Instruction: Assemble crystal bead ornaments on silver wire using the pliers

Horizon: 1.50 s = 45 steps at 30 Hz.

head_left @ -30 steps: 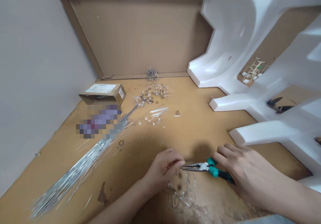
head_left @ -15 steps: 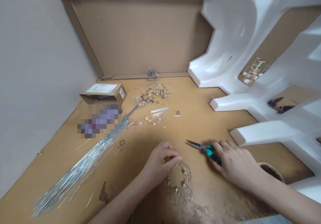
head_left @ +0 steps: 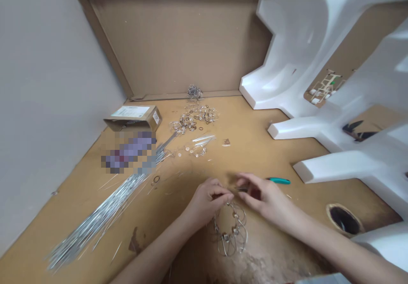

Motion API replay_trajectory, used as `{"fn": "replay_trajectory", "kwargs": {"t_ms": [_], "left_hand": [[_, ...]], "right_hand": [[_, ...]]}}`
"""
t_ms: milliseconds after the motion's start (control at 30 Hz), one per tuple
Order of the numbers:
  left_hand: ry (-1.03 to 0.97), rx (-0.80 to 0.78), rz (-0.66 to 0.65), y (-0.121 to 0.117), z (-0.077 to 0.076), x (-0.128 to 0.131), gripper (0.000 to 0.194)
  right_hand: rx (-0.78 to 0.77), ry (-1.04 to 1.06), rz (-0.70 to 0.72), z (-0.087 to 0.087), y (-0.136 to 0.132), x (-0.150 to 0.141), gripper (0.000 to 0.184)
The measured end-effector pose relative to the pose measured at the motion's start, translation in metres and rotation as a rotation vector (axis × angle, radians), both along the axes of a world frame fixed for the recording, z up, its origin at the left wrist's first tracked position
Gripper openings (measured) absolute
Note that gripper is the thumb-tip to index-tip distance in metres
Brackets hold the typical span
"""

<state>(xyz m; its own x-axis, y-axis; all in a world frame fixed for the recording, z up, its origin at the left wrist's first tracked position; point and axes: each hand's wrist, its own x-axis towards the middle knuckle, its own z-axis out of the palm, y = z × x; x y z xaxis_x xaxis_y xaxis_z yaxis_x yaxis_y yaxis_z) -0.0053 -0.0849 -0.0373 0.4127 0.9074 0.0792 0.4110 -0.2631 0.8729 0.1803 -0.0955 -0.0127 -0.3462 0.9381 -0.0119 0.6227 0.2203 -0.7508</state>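
Note:
My left hand (head_left: 205,201) pinches the top of a wire ring (head_left: 225,236) strung with clear beads and bordered by thin wire loops. The ring hangs below the fingertips, just over the table. To its right, my right hand (head_left: 267,199) is open, thumb and fingers curved apart, with nothing visible between them. Its fingertips are close to the left hand's, without touching. A pair of long-nose pliers with teal grips (head_left: 279,181) lies on the table behind the right hand, which hides most of the tool.
A bundle of straight metal wires (head_left: 105,212) runs along the left of the table. Farther back lie beads and small rings (head_left: 200,116), short rods (head_left: 203,139) and a cardboard box (head_left: 135,116). White moulded foam (head_left: 331,169) stands on the right, near a round hole (head_left: 344,219).
My right hand has let go of the pliers, leaving them on the table, and moved left toward the wire ring. My left hand keeps its pinch in nearly the same place.

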Motion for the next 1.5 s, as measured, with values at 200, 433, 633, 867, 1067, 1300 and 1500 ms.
{"fn": "replay_trajectory", "kwargs": {"t_ms": [200, 433, 633, 867, 1067, 1300, 1500], "left_hand": [[-0.033, -0.011, -0.043, 0.003, 0.006, -0.011, 0.016], [0.112, -0.004, -0.022, 0.01, 0.028, -0.034, 0.019], [0.38, -0.107, -0.056, 0.002, 0.038, -0.048, 0.029], [0.535, -0.086, -0.191, -0.01, 0.028, -0.047, 0.013], [0.535, 0.013, -0.182, -0.004, 0.025, -0.045, 0.017], [0.378, -0.038, -0.105, 0.001, 0.02, -0.038, 0.013], [0.286, -0.052, -0.086, 0.003, 0.007, -0.027, 0.011]], "right_hand": [[-0.488, 0.451, 0.029, -0.01, 0.007, -0.024, 0.035], [-0.44, 0.339, 0.033, -0.01, 0.007, -0.021, 0.019], [0.191, -0.251, 0.252, 0.006, -0.004, -0.033, 0.01], [0.226, -0.328, 0.279, -0.002, -0.005, -0.049, 0.034], [0.106, -0.152, 0.14, -0.007, 0.0, -0.035, 0.025], [0.093, -0.12, 0.175, -0.001, -0.002, -0.025, 0.022], [0.119, -0.149, 0.207, 0.001, -0.002, -0.025, 0.024]]}}
